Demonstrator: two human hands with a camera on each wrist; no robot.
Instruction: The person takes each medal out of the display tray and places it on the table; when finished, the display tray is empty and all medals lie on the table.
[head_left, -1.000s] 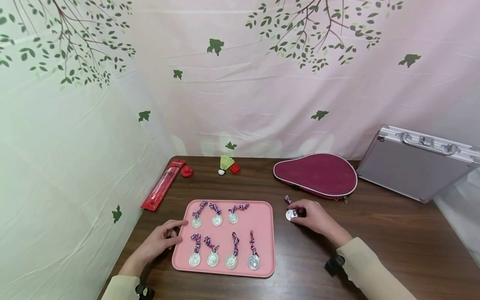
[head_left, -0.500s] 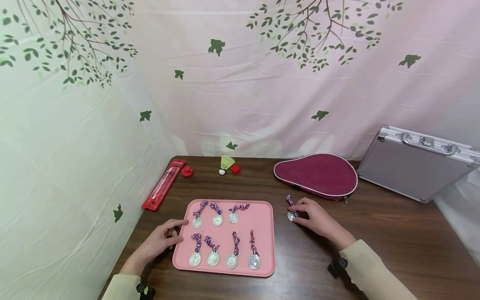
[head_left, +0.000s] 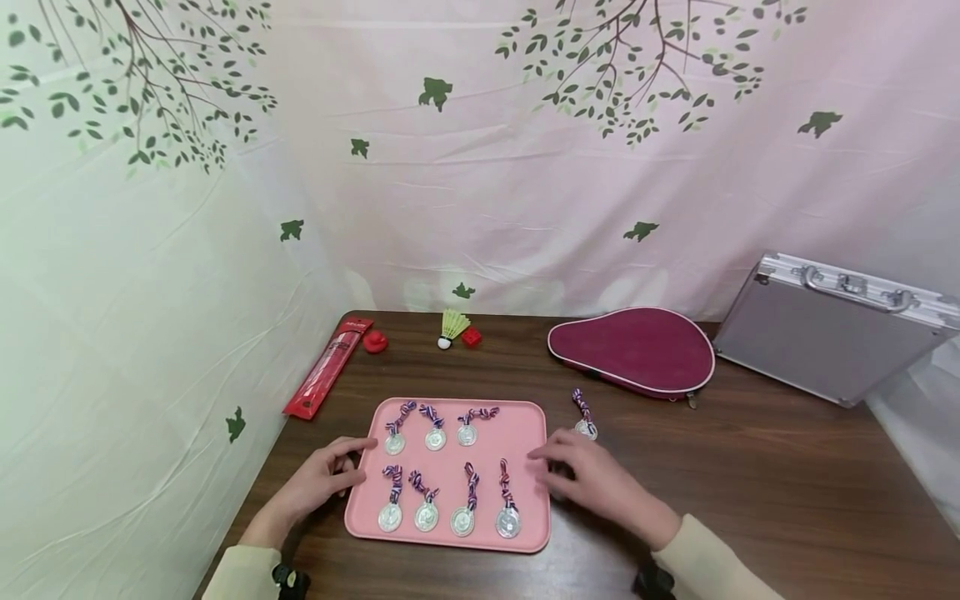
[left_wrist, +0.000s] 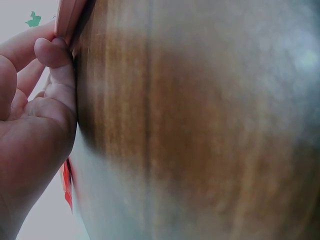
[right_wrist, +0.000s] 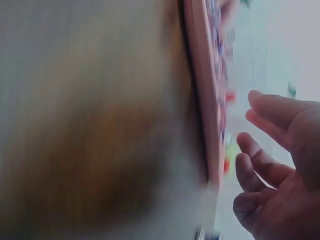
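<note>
In the head view a pink tray holds two rows of silver medals, a back row and a front row, each with a knotted striped ribbon. My left hand touches the tray's left rim with loosely bent fingers; in the left wrist view its thumb tip meets the tray edge. Blurred by motion, my right hand is at the tray's right rim, and in the right wrist view its spread fingers hold nothing. One more medal lies on the table right of the tray.
Behind the tray lie a red packet, a red rubber duck, a yellow shuttlecock and a red toy brick. A maroon racket case and a silver metal case stand at the back right of the wooden table.
My right hand has let go of the medal on the table and moved left and nearer to the tray's right rim. The medal stays on the table; my left hand keeps its place.
</note>
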